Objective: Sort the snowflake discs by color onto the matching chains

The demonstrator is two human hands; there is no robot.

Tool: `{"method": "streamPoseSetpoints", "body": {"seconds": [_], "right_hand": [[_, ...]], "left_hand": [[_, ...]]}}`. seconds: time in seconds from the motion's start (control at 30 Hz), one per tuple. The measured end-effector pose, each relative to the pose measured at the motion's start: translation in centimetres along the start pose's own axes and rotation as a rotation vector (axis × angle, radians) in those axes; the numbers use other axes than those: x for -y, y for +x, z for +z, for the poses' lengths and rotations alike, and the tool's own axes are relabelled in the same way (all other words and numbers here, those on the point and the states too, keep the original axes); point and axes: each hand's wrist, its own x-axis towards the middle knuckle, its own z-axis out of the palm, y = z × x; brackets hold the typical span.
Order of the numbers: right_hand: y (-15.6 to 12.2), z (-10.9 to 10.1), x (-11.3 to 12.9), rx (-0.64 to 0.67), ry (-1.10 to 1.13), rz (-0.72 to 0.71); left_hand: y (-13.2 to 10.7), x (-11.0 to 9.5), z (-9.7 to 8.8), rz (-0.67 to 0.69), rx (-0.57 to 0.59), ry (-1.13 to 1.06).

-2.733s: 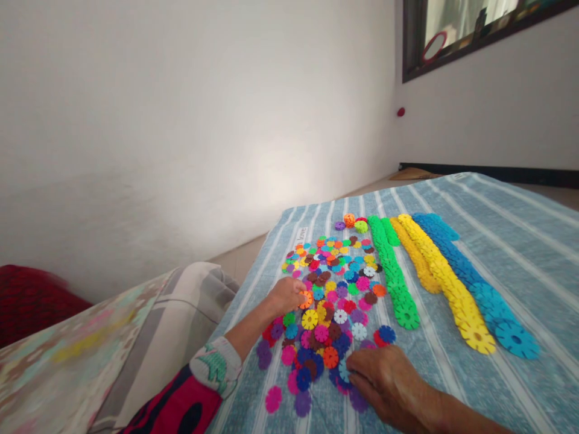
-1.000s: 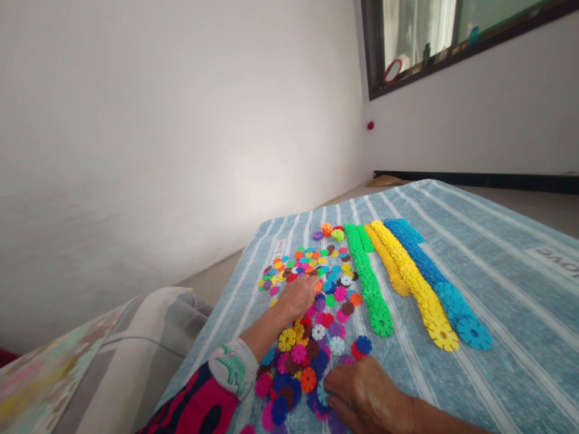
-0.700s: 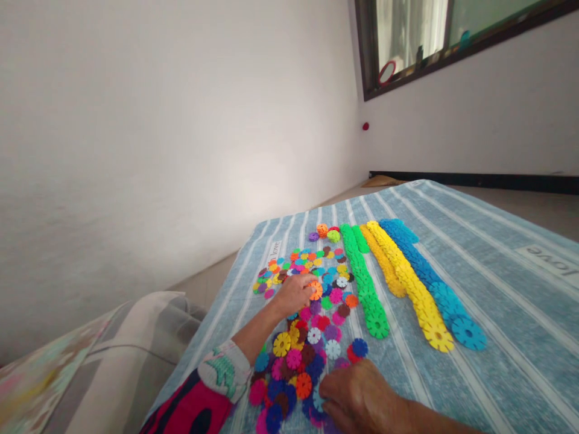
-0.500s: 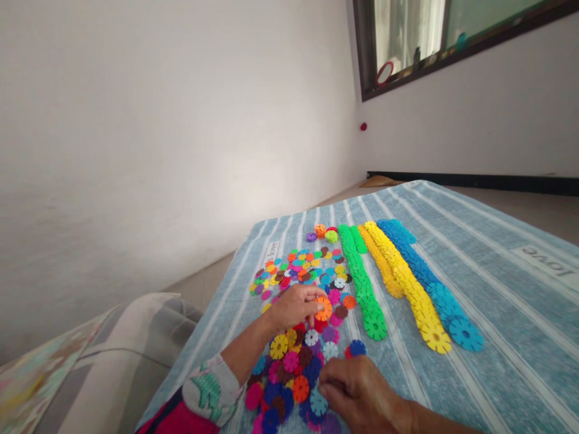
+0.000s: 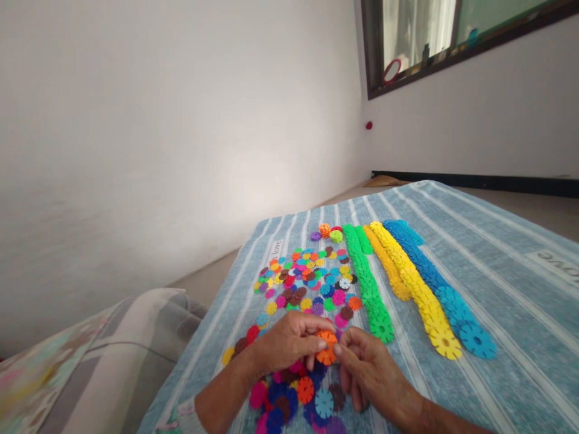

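An orange notched plastic disc (image 5: 326, 347) is pinched between the thumb and fingers of my left hand (image 5: 287, 345). At its right edge, my right hand (image 5: 375, 367) closes thumb and forefinger on the same disc. Whether my right fingers hide a second piece, I cannot tell. Under and around both hands lies a loose spread of multicoloured notched discs (image 5: 296, 295). A light blue disc (image 5: 324, 402) and a red-orange disc (image 5: 305, 390) lie just below my hands.
Right of the pile run long rows of interlocked discs: green (image 5: 364, 283), yellow (image 5: 414, 280) and blue (image 5: 452, 301). Small orange (image 5: 324, 229), purple (image 5: 315, 236) and lime (image 5: 335, 236) stacks stand at the back. A striped blue cloth (image 5: 506, 289) covers the table. Grey-striped fabric (image 5: 131, 349) is at left.
My left hand has drawn the orange disc nearer to me. My right hand has left the loose discs at the front and come up to the orange disc's edge.
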Motion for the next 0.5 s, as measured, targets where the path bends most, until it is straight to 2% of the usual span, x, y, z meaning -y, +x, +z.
{"method": "streamPoseSetpoints", "body": {"seconds": [0.17,0.27,0.43,0.5], "right_hand": [[-0.1,-0.1,-0.4,0.056,-0.032,-0.025],[0.0,-0.1,-0.5,0.063,-0.025,-0.008],[0.2,-0.3,-0.7,0.042,0.001,0.007],[0.3,-0.3,-0.8,0.045,0.000,0.010]], "left_hand": [[-0.9,-0.2,1.1,0.006,-0.008,0.042],[-1.2,-0.2,1.9,0.036,-0.058,0.120],[-1.8,-0.7,3.7,0.197,-0.365,0.510],[-2.1,-0.4,4.4,0.221,-0.440,0.616]]}}
